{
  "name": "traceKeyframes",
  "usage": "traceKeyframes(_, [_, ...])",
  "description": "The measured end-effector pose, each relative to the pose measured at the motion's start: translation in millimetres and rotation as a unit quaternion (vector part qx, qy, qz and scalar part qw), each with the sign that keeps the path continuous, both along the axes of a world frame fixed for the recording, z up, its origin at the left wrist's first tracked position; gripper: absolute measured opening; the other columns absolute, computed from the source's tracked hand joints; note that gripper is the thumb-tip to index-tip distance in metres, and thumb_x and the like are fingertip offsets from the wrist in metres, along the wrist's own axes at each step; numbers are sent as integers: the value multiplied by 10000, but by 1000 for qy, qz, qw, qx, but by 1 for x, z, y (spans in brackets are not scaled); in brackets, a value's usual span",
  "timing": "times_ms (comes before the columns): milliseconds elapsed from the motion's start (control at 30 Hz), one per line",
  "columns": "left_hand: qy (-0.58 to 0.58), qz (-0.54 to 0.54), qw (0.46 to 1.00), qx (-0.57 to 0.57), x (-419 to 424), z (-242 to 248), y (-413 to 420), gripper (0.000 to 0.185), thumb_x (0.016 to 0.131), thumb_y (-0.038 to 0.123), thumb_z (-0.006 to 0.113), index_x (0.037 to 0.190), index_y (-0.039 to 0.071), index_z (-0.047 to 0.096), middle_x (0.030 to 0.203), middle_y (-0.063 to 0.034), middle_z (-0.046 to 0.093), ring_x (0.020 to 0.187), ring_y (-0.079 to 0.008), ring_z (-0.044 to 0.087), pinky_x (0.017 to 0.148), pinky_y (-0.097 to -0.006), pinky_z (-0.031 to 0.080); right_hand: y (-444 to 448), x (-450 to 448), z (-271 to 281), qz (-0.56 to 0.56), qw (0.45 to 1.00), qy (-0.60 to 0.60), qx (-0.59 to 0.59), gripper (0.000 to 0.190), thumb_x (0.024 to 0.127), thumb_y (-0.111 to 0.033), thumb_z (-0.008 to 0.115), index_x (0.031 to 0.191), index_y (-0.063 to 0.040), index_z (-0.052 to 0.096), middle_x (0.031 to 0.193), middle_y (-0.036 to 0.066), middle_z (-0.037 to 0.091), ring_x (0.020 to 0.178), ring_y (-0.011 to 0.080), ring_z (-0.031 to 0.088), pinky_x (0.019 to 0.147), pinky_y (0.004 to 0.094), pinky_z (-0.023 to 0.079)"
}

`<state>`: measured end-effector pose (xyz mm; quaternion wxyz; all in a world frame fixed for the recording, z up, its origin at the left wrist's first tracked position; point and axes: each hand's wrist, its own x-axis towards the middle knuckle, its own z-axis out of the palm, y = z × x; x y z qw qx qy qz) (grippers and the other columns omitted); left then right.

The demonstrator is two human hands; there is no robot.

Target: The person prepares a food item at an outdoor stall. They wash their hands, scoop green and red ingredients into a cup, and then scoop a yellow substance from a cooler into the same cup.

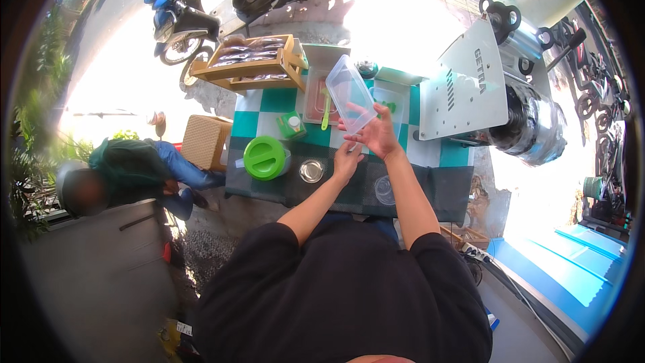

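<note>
A clear plastic rectangular container [347, 92] is tilted up above the table. My right hand [379, 136] is palm up with its fingers spread behind and around the container's lower end, and one finger shows through the plastic. My left hand [346, 164] is just below, thumb and forefinger close together near that end; whether they pinch it is unclear. Beyond the hands lie a tub with reddish contents [313, 102], a light green spoon [325, 110] across it, and a clear tub [400, 98] with green pieces, partly hidden.
Left on the checked table [247, 123] stand a green-lidded pitcher [264, 158], a green carton [291, 125] and a round metal dish [311, 171]. A clear round plastic piece [385, 190] lies right. A wooden rack [252, 63], Getra machine [468, 80] and seated person [131, 171] flank it.
</note>
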<state>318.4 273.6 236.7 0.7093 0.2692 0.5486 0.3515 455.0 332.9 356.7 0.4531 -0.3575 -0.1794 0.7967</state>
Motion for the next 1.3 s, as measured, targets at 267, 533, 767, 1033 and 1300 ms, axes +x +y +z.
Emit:
traceKeyframes(267, [-46,8,998,-44,-51,27,-40,451,1013,144,674,1387,-56,521,1331,-157,566,1235,-256,600,997,-405,588,28,-45,-70,-125,970,-109,-176,1019,930,-839,329,1472,10,483,1225,251,671,1039,342,697,871,507,605])
traceKeyframes(533, [4,-104,990,-92,-67,25,-54,433,1015,221,682,1321,-53,545,1217,-172,617,1159,-300,641,952,-447,605,-5,-16,-14,153,831,-535,-13,956,924,-835,390,714,38,720,663,152,694,590,265,727,621,381,625])
traceKeyframes(767, [101,-483,854,-164,-71,54,-58,470,1005,401,669,1190,-31,662,1061,-127,704,920,-241,714,796,-388,622,-200,105,26,-12,937,-341,-76,800,937,-731,567,1098,36,724,938,175,752,784,240,743,677,348,618])
traceKeyframes(1033, [106,-751,641,-119,20,23,-143,441,991,404,699,1162,-2,704,988,-71,731,838,-151,692,682,-301,545,-624,54,-107,-224,767,-304,-519,823,982,-691,514,1288,61,648,1047,179,737,830,268,709,746,413,595])
traceKeyframes(1300, [129,-772,620,-48,148,25,-331,256,1016,266,669,1082,19,657,875,-3,650,701,-85,609,552,-234,431,-815,-114,-172,-338,758,-15,-557,829,1013,-666,484,1400,64,551,1300,272,645,1033,379,678,841,482,568])
